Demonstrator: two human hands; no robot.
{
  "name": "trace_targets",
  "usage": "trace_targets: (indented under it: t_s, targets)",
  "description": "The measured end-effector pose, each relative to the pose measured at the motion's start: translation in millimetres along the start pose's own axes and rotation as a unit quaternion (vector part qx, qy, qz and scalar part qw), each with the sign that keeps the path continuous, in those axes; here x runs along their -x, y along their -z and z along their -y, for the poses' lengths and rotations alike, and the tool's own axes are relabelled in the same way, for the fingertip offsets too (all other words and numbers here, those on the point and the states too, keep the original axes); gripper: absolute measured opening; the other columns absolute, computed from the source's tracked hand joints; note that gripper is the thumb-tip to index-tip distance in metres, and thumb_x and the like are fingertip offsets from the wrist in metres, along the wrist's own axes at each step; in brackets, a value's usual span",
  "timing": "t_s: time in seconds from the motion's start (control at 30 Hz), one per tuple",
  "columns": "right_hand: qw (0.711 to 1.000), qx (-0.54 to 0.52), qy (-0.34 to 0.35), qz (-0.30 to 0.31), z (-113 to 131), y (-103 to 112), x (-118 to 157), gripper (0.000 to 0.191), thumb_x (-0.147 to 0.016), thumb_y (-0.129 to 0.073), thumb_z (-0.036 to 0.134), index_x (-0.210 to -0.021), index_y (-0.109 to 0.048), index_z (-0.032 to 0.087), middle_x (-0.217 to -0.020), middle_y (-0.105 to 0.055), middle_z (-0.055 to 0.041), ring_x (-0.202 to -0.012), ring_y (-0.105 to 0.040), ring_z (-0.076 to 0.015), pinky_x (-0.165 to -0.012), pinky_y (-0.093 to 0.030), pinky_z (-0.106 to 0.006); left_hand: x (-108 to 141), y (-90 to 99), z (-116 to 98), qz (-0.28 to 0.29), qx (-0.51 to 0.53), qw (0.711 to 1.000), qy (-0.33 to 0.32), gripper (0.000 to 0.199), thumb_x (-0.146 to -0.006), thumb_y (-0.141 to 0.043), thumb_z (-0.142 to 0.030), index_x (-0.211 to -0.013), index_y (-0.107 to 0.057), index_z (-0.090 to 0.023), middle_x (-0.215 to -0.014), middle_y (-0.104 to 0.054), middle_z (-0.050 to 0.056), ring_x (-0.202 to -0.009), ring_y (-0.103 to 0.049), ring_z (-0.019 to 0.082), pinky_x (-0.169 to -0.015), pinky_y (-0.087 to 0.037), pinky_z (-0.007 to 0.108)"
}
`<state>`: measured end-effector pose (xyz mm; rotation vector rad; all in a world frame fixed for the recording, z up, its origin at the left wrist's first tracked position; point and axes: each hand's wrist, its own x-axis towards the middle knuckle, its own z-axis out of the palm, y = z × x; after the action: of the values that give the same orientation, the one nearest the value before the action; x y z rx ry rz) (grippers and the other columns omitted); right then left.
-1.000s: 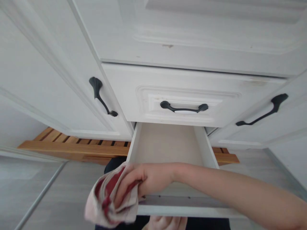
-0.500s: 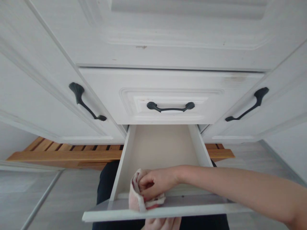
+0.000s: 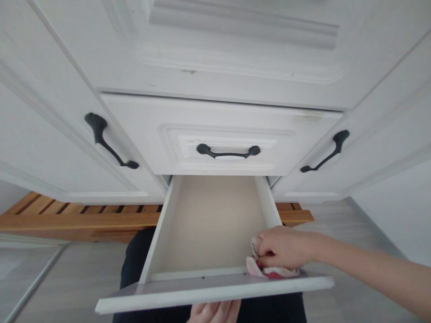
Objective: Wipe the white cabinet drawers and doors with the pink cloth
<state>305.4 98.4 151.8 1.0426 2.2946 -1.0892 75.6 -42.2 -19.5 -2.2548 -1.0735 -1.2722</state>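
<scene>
My right hand [image 3: 284, 249] is closed round a crumpled pink, white and red cloth [image 3: 256, 265]. It presses the cloth against the inner side of the front panel, near the right corner of a pulled-out white drawer [image 3: 178, 297]. Below the outer side of that panel shows my left hand [image 3: 215, 312], its fingers bent against or just under the front; their tips are hidden by the panel. The beige drawer bottom [image 3: 215, 220] is bare where it shows.
A white drawer front with a dark handle [image 3: 229, 153] is right above. Cabinet doors with dark handles [image 3: 111, 146] [image 3: 326, 152] stand on both sides. A slatted wooden bench [image 3: 84, 219] lies behind the drawer, over a grey floor [image 3: 90, 269]. My dark-clothed legs are beneath.
My right hand has slid rightward with the cloth along the drawer front, from the left part to the right corner. The view has shifted slightly; my left hand stays below the panel.
</scene>
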Motion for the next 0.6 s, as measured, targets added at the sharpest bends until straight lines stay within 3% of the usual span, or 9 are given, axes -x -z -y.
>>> trace_targets:
  t_s: [0.17, 0.27, 0.33, 0.4, 0.53, 0.6]
  targets:
    - [0.996, -0.049, 0.008, -0.079, 14.2, -0.1, 37.1, 0.042, -0.095, -0.047, 0.037, -0.057, -0.043, 0.018, -0.065, -0.048, 0.0020, -0.062, -0.044, -0.0113, -0.061, -0.029, -0.028, 11.8, 1.7, 1.3, 0.012, 0.004, 1.000, -0.011, 0.013, -0.083, -0.073, -0.029, -0.095, -0.077, -0.033, -0.083, -0.074, -0.005, -0.082, -0.063, 0.009, -0.094, -0.043, 0.021]
    - [0.979, -0.062, -0.056, -0.188, 20.3, -18.2, 60.8, 0.030, -0.087, -0.056, 0.029, -0.061, -0.044, 0.020, -0.070, -0.052, 0.0023, -0.067, -0.048, -0.0124, -0.063, -0.031, -0.027, 14.5, 2.9, 1.9, 0.022, -0.007, 1.000, -0.013, 0.022, -0.078, -0.078, -0.038, -0.100, -0.076, -0.035, -0.086, -0.075, -0.004, -0.086, -0.065, 0.011, -0.095, -0.044, 0.021]
    - [0.956, -0.065, -0.125, -0.258, 21.5, -36.7, 73.6, 0.019, -0.076, -0.067, 0.027, -0.070, -0.050, 0.022, -0.080, -0.058, 0.0018, -0.073, -0.052, -0.0144, -0.064, -0.035, -0.026, 13.2, 1.9, 1.6, 0.022, -0.008, 1.000, -0.008, 0.024, -0.077, -0.080, -0.038, -0.100, -0.076, -0.036, -0.085, -0.075, -0.005, -0.085, -0.065, 0.011, -0.094, -0.045, 0.021]
    - [0.934, -0.078, -0.175, -0.301, 16.3, -56.9, 82.9, 0.024, -0.067, -0.076, 0.029, -0.078, -0.055, 0.023, -0.089, -0.062, 0.0001, -0.078, -0.056, -0.0170, -0.066, -0.040, -0.026, 10.3, -0.3, 0.9, 0.007, 0.000, 1.000, 0.001, 0.018, -0.080, -0.078, -0.034, -0.098, -0.076, -0.034, -0.083, -0.075, -0.005, -0.082, -0.064, 0.011, -0.095, -0.045, 0.023]
    - [0.890, -0.060, -0.184, -0.413, -11.6, -89.0, 99.8, 0.031, -0.061, -0.084, 0.043, -0.068, -0.059, 0.025, -0.077, -0.065, -0.0028, -0.071, -0.059, -0.0212, -0.063, -0.047, -0.030, 5.2, -3.9, -0.1, -0.055, 0.010, 0.998, -0.007, 0.012, -0.085, -0.071, -0.021, -0.094, -0.078, -0.027, -0.083, -0.075, -0.004, -0.081, -0.065, 0.011, -0.097, -0.045, 0.026]
    - [0.829, -0.029, -0.184, -0.527, -20.1, -95.0, 110.2, 0.034, -0.062, -0.080, 0.055, -0.062, -0.061, 0.026, -0.069, -0.063, -0.0040, -0.064, -0.058, -0.0224, -0.059, -0.047, -0.033, 4.5, -4.3, -0.7, -0.039, 0.002, 0.999, -0.010, 0.011, -0.085, -0.074, -0.023, -0.095, -0.078, -0.028, -0.086, -0.076, -0.003, -0.083, -0.066, 0.011, -0.096, -0.046, 0.026]
